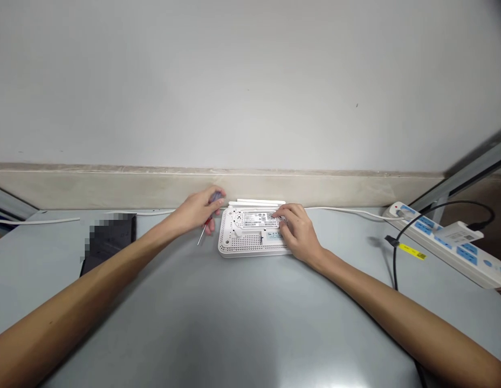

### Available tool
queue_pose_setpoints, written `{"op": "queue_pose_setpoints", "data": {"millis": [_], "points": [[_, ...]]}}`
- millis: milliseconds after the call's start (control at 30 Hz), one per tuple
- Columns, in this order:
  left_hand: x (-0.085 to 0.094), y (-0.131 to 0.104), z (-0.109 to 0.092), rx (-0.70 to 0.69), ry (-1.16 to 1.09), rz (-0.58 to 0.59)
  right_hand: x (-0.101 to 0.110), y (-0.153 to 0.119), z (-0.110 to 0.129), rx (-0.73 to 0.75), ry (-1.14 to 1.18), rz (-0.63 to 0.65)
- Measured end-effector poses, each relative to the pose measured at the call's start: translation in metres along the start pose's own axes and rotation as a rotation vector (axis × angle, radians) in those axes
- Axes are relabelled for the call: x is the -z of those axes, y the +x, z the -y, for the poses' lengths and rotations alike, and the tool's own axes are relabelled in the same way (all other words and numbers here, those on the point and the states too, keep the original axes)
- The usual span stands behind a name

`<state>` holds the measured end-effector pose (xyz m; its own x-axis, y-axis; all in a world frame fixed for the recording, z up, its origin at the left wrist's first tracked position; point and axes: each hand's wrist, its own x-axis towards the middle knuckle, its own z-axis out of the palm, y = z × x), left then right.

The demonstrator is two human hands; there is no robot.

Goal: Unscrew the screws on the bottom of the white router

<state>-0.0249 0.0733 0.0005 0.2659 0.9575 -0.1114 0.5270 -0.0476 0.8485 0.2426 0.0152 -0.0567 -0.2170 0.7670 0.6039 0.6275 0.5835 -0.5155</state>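
Observation:
A white router (246, 243) lies underside up on the grey table, its vents and printed label facing me. Its white antennas (260, 202) lie along the far side, by the wall. My right hand (299, 230) rests on the router's right end, fingers bent over the label and partly covering it. Just left of the router, my left hand (199, 209) is closed around a screwdriver (202, 235). The handle, with red and a bluish end, is mostly hidden by the fingers. The thin metal shaft points down and toward me, apart from the router.
On the right, a white power strip (444, 242) holds a white adapter (458, 235). A black cable (395, 264) with a yellow tag runs down the table there. A dark flat object (108, 240), partly pixelated, lies left. The wall (250, 97) closes off the back.

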Motion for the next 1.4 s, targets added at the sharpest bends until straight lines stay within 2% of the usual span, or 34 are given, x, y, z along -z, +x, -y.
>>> {"op": "queue_pose_setpoints", "data": {"millis": [133,267,467,800,933,1033,1400], "points": [[-0.008,-0.002,0.021,0.057,0.128,-0.027,0.0,0.0,-0.001,-0.009,-0.007,0.001],[-0.01,-0.005,0.029,0.08,0.321,0.035,0.0,0.0,0.0,-0.008,-0.01,0.0],[-0.01,-0.011,0.021,0.063,0.394,0.058,0.0,0.0,-0.001,-0.008,-0.004,0.006],[0.0,-0.007,0.021,0.112,0.197,0.102,0.0,-0.001,-0.001,-0.009,-0.001,0.008],[0.0,-0.01,0.018,0.107,0.177,0.169,0.0,-0.001,-0.001,-0.006,0.003,0.007],[-0.001,-0.013,0.015,0.101,0.213,0.187,0.0,0.0,-0.002,-0.004,0.001,0.008],[-0.002,-0.025,0.003,0.003,0.422,0.122,0.001,0.0,0.0,-0.013,-0.008,0.017]]}}
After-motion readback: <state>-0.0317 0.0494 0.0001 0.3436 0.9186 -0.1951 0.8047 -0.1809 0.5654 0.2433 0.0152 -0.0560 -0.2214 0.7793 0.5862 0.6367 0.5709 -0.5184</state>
